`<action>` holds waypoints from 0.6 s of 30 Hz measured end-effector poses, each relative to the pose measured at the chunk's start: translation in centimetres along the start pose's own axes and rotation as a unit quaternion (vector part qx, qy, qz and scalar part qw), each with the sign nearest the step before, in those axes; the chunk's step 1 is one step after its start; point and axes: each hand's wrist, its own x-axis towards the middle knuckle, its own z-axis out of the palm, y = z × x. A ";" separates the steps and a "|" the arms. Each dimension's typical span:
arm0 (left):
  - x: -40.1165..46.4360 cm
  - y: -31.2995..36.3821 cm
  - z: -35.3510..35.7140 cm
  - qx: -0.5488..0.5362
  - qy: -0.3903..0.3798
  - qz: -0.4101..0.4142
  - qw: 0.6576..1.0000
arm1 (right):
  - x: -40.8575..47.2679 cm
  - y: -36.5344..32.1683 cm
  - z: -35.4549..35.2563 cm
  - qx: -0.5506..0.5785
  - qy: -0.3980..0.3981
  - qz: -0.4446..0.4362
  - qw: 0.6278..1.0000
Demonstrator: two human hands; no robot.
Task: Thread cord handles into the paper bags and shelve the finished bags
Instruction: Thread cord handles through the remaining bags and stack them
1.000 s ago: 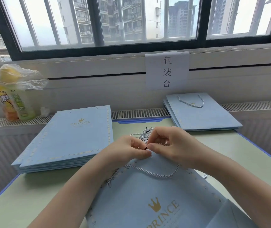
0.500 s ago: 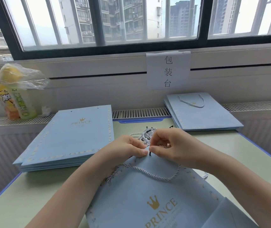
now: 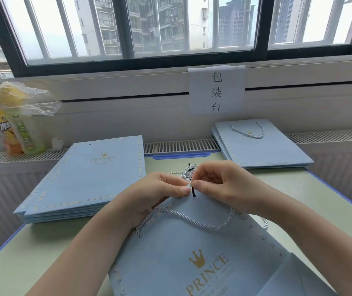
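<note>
A light blue paper bag [image 3: 192, 253] with a gold crown and PRINCE print lies flat in front of me. One twisted silver cord handle [image 3: 192, 221] loops across its upper part. My left hand [image 3: 156, 195] pinches the bag's top edge. My right hand [image 3: 220, 184] pinches a cord just above its black tip [image 3: 193, 192], which hangs at that edge between my fingertips. A bundle of loose cords [image 3: 186, 171] lies just behind my hands.
A stack of bags without handles [image 3: 89, 178] lies at the left. A smaller stack with handles [image 3: 260, 146] sits back right on the green table [image 3: 32, 253]. Drink bottles [image 3: 19, 129] under a plastic bag stand far left on the sill. A paper sign [image 3: 216, 90] hangs on the wall.
My hands stay together at the bag's top edge. The cord's black tip now shows more, pointing down between my fingertips.
</note>
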 end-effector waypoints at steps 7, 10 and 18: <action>-0.1 0.0 0.1 -0.027 -0.003 -0.012 1.000 | 0.0 0.3 0.0 -0.036 -0.022 -0.003 0.999; 0.0 -0.1 0.1 -0.023 0.002 -0.017 1.000 | 0.0 0.3 -0.1 -0.058 -0.019 0.004 0.998; 0.1 -0.1 -0.1 -0.029 0.020 -0.029 0.999 | 0.0 0.3 0.0 -0.077 -0.030 0.006 0.997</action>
